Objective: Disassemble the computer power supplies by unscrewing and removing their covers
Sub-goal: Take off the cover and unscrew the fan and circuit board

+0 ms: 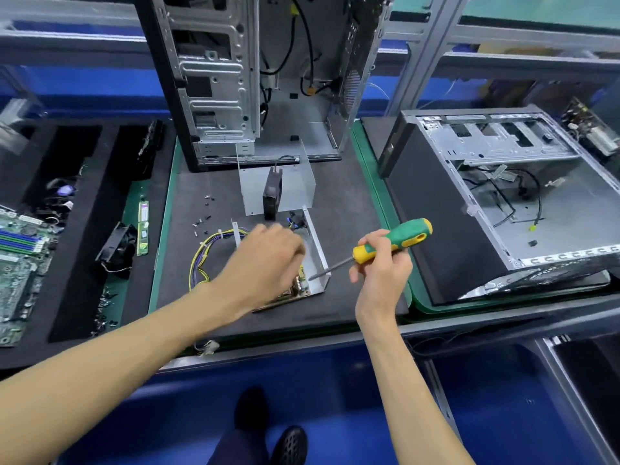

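Dark workbench mat [339, 203], opened power supply [317, 250], loose screws [203, 218], cover [302, 176]

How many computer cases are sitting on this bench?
2. One computer case stands upright at the back, behind the opened power supply. The other case lies on its side to the right. More may sit out of view.

Opened power supply [315, 250], detached cover [295, 182] behind

left hand [268, 260] curled, blurred, right hand [380, 263] gripping
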Available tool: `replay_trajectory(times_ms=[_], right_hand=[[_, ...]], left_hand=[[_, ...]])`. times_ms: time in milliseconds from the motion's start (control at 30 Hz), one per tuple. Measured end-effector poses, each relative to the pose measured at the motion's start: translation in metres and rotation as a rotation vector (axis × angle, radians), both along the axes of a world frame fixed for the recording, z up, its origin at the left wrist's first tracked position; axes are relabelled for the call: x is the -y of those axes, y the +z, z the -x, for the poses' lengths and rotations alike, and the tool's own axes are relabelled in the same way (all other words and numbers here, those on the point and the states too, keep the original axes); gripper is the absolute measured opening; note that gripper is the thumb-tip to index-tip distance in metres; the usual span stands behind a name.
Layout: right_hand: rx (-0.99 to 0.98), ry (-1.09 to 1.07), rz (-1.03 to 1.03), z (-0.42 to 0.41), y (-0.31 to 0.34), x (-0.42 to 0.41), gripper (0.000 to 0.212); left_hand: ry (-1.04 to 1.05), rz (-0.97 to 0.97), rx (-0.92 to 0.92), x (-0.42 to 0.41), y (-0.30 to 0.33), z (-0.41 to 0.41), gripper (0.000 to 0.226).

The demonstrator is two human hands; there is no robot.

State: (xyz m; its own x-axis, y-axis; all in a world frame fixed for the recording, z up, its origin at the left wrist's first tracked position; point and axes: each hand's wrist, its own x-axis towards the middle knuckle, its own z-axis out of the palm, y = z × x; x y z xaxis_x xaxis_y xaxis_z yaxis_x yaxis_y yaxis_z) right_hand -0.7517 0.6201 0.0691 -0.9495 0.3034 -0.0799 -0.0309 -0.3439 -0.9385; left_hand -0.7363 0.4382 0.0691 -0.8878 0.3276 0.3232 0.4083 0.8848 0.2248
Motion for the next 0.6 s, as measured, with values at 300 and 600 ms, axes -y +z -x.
replay_trajectory(times_ms=[300,600], right_hand=[[0.022,0.362,-0.238,0.054,0.012,0.109,0.009],[-0.018,0.517,-0.546,0.073,0.012,0.146,0.004]], left_hand=[[0.731,-0.487,0.367,0.139,-0.015,0.052,0.014],[0.635,-0.376,0.582,0.156,-0.063,0.071,0.010]])
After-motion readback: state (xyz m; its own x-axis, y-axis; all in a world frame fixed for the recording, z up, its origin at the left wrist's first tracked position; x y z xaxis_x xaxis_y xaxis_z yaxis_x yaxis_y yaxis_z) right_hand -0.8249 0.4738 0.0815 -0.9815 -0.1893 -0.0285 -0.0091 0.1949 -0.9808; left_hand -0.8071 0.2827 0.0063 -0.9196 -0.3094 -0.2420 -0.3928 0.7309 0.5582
